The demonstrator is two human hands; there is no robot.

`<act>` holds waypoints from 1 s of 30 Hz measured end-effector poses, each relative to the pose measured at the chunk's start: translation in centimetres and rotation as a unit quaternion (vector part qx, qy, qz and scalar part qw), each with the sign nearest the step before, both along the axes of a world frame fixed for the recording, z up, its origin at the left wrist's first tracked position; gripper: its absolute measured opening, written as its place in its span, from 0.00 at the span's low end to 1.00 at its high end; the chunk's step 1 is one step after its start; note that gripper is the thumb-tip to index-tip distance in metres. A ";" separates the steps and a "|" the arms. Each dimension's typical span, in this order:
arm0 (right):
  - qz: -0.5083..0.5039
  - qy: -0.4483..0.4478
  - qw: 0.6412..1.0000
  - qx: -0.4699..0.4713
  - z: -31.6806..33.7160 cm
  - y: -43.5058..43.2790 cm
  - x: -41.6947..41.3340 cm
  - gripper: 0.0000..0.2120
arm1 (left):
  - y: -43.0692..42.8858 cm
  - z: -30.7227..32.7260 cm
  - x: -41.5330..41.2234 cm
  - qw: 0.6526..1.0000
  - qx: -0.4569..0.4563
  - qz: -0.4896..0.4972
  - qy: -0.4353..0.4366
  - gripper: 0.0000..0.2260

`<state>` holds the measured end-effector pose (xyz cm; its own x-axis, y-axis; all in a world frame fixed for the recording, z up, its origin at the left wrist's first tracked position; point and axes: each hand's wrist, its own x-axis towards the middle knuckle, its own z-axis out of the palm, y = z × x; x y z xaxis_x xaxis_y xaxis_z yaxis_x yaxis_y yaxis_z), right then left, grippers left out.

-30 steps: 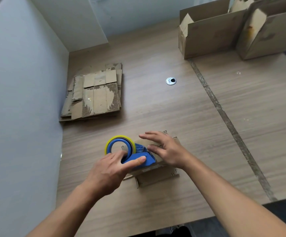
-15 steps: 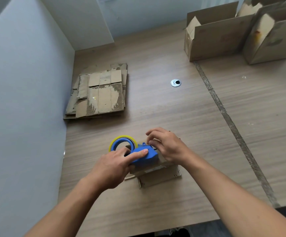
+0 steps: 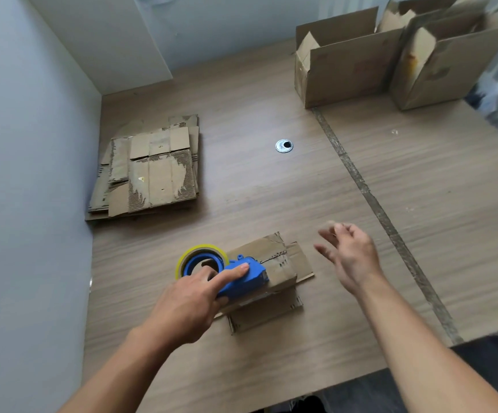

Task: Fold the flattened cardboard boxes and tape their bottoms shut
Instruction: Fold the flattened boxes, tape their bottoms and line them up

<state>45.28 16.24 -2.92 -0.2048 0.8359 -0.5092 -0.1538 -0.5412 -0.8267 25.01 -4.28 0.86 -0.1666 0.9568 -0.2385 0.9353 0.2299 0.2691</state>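
A small folded cardboard box (image 3: pixel 274 263) lies bottom-up near the table's front, flaps spread around it. A blue tape dispenser (image 3: pixel 239 278) with a yellow-edged tape roll (image 3: pixel 201 257) rests on the box's left part. My left hand (image 3: pixel 191 305) grips the dispenser, index finger stretched along its top. My right hand (image 3: pixel 350 257) hovers to the right of the box, fingers loosely spread, holding nothing, slightly blurred. A stack of flattened cardboard boxes (image 3: pixel 149 171) lies at the left by the wall.
Two assembled open boxes (image 3: pixel 346 64) (image 3: pixel 438 61) stand at the back right. A round metal grommet (image 3: pixel 284 145) sits mid-table. A taped seam (image 3: pixel 385 222) runs front to back. A wall borders the table's left; the front edge is near my arms.
My right hand has lifted off the box and moved away to the right. My left hand stays on the dispenser at the box.
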 end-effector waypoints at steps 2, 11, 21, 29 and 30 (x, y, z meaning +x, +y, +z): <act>0.034 -0.040 0.998 -0.040 -0.1 0.5 1.4 0.11 | 0.4 0.2 0.0 1.000 -0.006 0.003 0.000 0.36; 0.125 -0.149 0.981 -0.022 -1.4 1.0 0.3 0.08 | 0.5 0.5 0.2 1.000 -0.019 0.005 0.004 0.37; 0.149 -0.259 0.954 0.002 -4.3 0.8 -1.1 0.08 | 0.3 0.5 0.2 1.000 -0.013 0.016 0.008 0.33; 0.149 -0.275 0.950 -0.020 -6.5 -0.1 -2.6 0.10 | 0.4 0.4 0.2 1.000 -0.021 0.010 0.018 0.36; 0.158 -0.279 0.947 -0.019 -6.8 -0.5 -2.9 0.11 | 0.3 0.4 0.2 1.000 -0.020 0.011 0.021 0.36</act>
